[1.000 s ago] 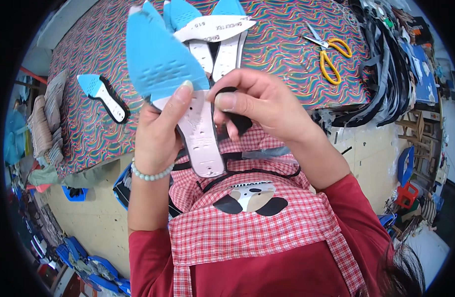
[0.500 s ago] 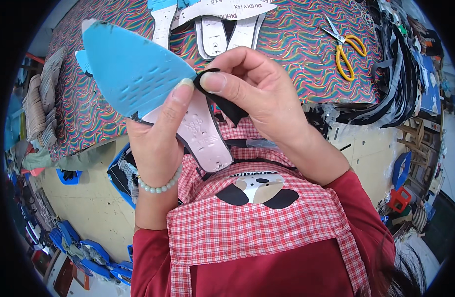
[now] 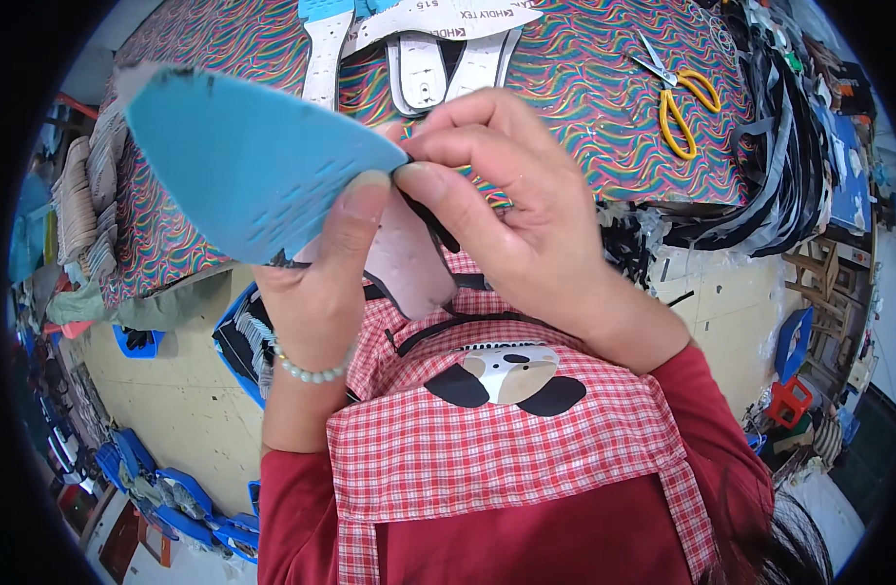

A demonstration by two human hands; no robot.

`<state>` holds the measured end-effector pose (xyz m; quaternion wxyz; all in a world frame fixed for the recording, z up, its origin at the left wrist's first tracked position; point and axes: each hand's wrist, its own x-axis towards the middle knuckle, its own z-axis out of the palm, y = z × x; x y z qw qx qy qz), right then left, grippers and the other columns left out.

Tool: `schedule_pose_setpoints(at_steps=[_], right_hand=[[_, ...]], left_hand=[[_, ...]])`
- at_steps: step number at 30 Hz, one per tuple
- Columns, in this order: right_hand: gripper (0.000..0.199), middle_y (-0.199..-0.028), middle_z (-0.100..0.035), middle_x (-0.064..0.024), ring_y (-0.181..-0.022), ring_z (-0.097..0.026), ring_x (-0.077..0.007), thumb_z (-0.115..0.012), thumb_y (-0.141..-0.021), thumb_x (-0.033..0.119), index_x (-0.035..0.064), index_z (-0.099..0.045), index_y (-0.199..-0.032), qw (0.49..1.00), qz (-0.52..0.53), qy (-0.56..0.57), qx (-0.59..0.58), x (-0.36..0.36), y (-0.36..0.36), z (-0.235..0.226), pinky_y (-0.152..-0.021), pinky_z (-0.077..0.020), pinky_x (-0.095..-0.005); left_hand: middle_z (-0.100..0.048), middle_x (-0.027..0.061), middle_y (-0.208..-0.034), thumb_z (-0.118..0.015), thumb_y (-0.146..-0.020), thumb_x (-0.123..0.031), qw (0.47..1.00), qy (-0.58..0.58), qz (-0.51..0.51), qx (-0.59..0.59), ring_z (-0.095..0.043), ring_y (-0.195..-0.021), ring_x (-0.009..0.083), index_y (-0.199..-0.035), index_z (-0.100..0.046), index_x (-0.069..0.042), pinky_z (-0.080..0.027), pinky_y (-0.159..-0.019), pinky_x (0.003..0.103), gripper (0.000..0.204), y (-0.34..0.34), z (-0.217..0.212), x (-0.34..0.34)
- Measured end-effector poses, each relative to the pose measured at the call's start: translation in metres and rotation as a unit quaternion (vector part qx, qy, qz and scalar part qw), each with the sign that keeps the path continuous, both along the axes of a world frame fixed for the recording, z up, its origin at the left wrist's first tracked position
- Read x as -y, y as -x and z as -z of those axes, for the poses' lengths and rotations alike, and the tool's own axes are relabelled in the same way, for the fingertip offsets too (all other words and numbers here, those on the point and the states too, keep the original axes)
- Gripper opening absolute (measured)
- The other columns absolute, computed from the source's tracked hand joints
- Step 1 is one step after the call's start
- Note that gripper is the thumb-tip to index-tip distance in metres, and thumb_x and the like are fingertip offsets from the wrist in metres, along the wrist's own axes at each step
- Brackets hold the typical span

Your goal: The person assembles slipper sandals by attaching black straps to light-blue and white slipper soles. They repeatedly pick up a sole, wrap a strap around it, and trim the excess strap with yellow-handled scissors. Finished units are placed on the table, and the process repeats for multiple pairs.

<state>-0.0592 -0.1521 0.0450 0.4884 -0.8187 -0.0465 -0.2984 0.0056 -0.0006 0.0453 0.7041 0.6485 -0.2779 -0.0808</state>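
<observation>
Blue, smooth-faced foam covers the pointed front of the insole [image 3: 263, 161] before you in the head view, rows of short slits crossing it where it meets the pale pinkish heel part. The insole is raised left of centre in the frame, its long axis slanting from the tip at upper left down to the rounded heel near the middle, above your checked cloth apron [image 3: 506, 458]. Your left hand [image 3: 316, 273] grips it at the waist, thumb flat on top and the other fingers mostly hidden behind.

Your right hand [image 3: 506, 190] is nearer the right-hand edge: thumb and forefinger are closed to a tight pinch there, on a soft, matt black strip [image 3: 433, 222] whose loose part hangs below the thumb. From that pinch, the insole's blue front lies to the left and its heel lies below.

At top centre, more pale, narrow-heeled insoles [image 3: 424, 73] rest on the wavy multicoloured tablecloth [image 3: 604, 127]. Yellow-handled metal scissors [image 3: 674, 107] lie at upper right, blades parted, well apart from both hands.
</observation>
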Motion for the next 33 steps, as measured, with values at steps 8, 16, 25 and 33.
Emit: schedule_pose_setpoints(at_steps=[8, 16, 25, 33], right_hand=[[0.031, -0.09, -0.058, 0.0004, -0.081, -0.052, -0.0042, -0.048, -0.099, 0.025, 0.0013, -0.057, -0.116, 0.9, -0.134, -0.307, -0.279, -0.007, -0.004, -0.039, -0.071, -0.0442, -0.0201], [0.011, -0.085, -0.061, -0.001, -0.078, -0.056, -0.0054, -0.063, -0.09, 0.012, 0.0018, -0.064, -0.092, 0.915, -0.081, -0.376, -0.121, -0.02, 0.014, 0.004, -0.068, -0.0466, -0.0218], [0.015, -0.077, -0.059, -0.0104, -0.065, -0.057, -0.0272, -0.07, -0.079, 0.017, 0.0042, -0.062, -0.082, 0.994, 0.109, 0.029, 0.008, -0.004, -0.009, 0.015, -0.054, -0.0452, -0.0336], [0.023, -0.097, -0.062, -0.0084, -0.079, -0.06, -0.0167, -0.07, -0.08, 0.014, 0.0002, -0.065, -0.099, 0.999, 0.006, 0.041, -0.034, 0.032, -0.008, -0.015, -0.07, -0.0487, -0.0294]], left_hand=[[-0.058, 0.0147, -0.117, -0.038, -0.098, -0.045, 0.972, 0.16, 0.141, -0.098, -0.055, -0.11, 0.0265, -0.126, -0.049, 0.003, -0.039, -0.099, 0.04, 0.057, -0.035, -0.02, 0.009], [-0.06, 0.0105, -0.1, -0.045, -0.095, -0.048, 0.971, 0.166, 0.047, -0.168, -0.058, -0.085, 0.0202, -0.127, -0.044, 0.001, -0.05, -0.072, 0.033, 0.058, -0.016, -0.018, 0.009], [-0.063, 0.021, -0.109, -0.05, -0.097, -0.022, 0.987, -0.001, 0.063, -0.149, -0.062, -0.1, 0.0238, -0.134, -0.032, 0.008, -0.047, -0.09, 0.034, 0.051, -0.007, -0.012, 0.038], [-0.064, 0.0097, -0.077, -0.045, -0.099, -0.022, 0.96, 0.017, 0.145, -0.237, -0.062, -0.07, 0.016, -0.106, -0.055, 0.004, -0.051, -0.068, 0.028, 0.029, -0.002, -0.003, 0.024]])
